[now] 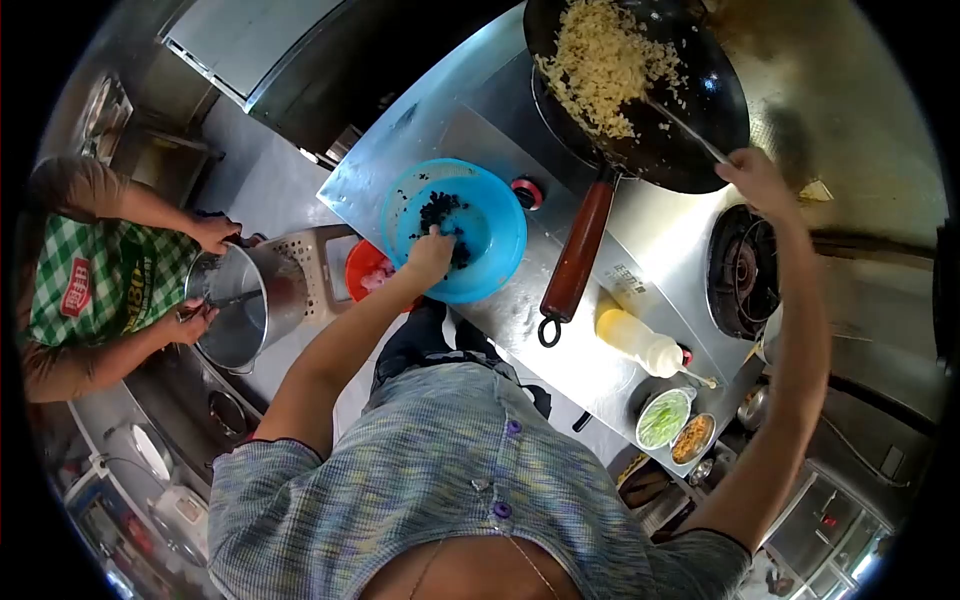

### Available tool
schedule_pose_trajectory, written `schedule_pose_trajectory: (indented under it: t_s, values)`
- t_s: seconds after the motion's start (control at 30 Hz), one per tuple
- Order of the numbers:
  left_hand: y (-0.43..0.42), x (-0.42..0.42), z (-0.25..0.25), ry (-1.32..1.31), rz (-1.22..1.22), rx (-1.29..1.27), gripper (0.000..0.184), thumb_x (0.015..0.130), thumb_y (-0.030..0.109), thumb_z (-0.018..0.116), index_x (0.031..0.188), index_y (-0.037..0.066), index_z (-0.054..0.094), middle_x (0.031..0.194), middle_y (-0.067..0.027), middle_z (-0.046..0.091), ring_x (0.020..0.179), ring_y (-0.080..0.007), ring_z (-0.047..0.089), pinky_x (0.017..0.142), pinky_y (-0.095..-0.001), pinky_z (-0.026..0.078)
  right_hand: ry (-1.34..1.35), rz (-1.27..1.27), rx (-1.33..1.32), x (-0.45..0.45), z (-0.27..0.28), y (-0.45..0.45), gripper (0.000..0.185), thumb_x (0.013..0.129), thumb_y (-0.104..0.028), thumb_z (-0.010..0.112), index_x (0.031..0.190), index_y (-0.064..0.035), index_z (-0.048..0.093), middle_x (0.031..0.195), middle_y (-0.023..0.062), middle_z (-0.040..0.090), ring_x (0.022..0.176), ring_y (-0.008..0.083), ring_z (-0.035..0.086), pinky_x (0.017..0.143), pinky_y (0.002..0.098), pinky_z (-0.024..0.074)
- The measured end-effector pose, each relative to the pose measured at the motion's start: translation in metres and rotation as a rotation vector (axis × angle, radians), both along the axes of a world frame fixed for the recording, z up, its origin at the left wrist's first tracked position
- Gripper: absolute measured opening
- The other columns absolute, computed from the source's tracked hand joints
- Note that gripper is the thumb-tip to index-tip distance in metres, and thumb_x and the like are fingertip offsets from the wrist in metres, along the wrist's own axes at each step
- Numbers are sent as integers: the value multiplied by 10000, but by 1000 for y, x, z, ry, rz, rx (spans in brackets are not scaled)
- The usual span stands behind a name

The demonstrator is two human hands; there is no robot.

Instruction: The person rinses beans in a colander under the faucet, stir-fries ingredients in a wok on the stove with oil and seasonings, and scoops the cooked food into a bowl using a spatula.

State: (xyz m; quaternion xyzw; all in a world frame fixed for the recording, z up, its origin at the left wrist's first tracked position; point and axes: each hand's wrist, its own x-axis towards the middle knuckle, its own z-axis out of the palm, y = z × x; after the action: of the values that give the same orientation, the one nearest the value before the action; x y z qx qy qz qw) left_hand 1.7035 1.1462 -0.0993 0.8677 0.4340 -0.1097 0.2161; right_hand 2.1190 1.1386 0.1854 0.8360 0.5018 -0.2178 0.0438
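Note:
My left hand [430, 257] reaches into a light blue plastic basin [508, 217], its fingers closed at a heap of chopped black food pieces [440, 210]. At the upper right, my right hand [757, 182] grips the long metal handle of a cooking utensil [690, 130]. The utensil's far end is buried in yellowish fried rice [600, 65], so I cannot tell whether it is a ladle or a spatula. That rice lies in a black wok [725, 110], whose reddish-brown handle [580, 250] points toward me over the steel counter.
A yellow squeeze bottle [637, 338] lies near bowls of green shreds [663, 418] and orange bits [692, 438]. A gas burner [743, 270] is at right. A red basin [360, 270] sits below the counter. On the left, a co-worker in a green checked apron [70, 265] holds a metal pot [275, 290].

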Motion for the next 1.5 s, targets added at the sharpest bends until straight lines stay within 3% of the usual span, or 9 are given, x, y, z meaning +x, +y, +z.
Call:
schedule_pose_trajectory:
  t_s: [0.23, 0.37, 0.57, 0.63, 0.8, 1.0, 1.17, 1.3, 1.5]
  values:
    - [58, -11, 60, -477, 360, -929, 213, 705, 187, 611, 859, 42, 581, 749, -57, 586, 685, -147, 570, 637, -278, 479, -746, 392, 297, -41, 6, -30, 229, 786, -203, 549, 915, -14, 546, 747, 163, 581, 684, 321, 593, 578, 391, 483]
    - [69, -14, 98, -581, 393, -973, 174, 768, 224, 567, 863, 79, 552, 793, -19, 524, 752, -116, 505, 707, -255, 453, -893, 323, 21, -6, 33, -43, 292, 790, -201, 533, 1054, -77, 525, 869, 148, 572, 762, 341, 578, 654, 444, 456]
    - [79, -9, 139, -631, 302, -1036, 116, 765, 183, 555, 770, 69, 533, 726, -8, 474, 682, -91, 449, 648, -208, 422, -611, 400, 172, 65, 104, -50, 251, 695, -233, 589, 852, -38, 605, 799, 174, 585, 739, 329, 576, 660, 423, 443]
    - [84, -7, 157, -634, 312, -1044, 92, 772, 161, 544, 780, 70, 536, 739, -2, 491, 686, -85, 466, 657, -208, 427, -618, 166, -231, 70, 106, -18, 292, 679, -247, 596, 884, -40, 598, 819, 186, 584, 751, 324, 571, 659, 402, 443]
    - [125, 17, 225, -656, 153, -933, 92, 797, 147, 524, 825, 61, 544, 759, 3, 517, 712, -71, 496, 652, -200, 443, -374, 207, 328, 76, 7, 36, 281, 681, -288, 607, 791, -30, 602, 791, 186, 596, 757, 326, 580, 675, 412, 448]
    - [186, 121, 302, -745, -116, -500, 174, 831, 194, 500, 852, 28, 550, 708, -27, 526, 656, -105, 500, 630, -228, 445, -632, 471, 348, 16, 55, -5, 170, 696, -207, 579, 766, -54, 604, 713, 137, 601, 659, 322, 568, 584, 429, 445]
    - [211, 212, 281, -251, -325, 280, 282, 855, 240, 507, 1061, 61, 579, 992, -111, 601, 819, -239, 595, 723, -355, 492, -282, 244, -335, -4, 131, -11, 242, 720, -249, 587, 628, -25, 579, 513, 89, 519, 480, 216, 513, 485, 361, 406]
    - [211, 218, 278, -669, -248, 351, 256, 858, 253, 500, 994, 69, 617, 875, -117, 621, 741, -252, 602, 682, -373, 502, 140, 159, -211, -5, 78, 22, 305, 780, -286, 578, 679, 1, 552, 417, 34, 401, 360, 115, 377, 343, 288, 289]
    - [175, 128, 290, -1343, 44, 20, 243, 844, 215, 514, 942, 21, 624, 762, -72, 623, 685, -123, 582, 637, -247, 450, -176, 206, -184, 24, 103, 15, 341, 730, -304, 622, 713, 33, 578, 529, 92, 510, 424, 149, 451, 424, 321, 368]
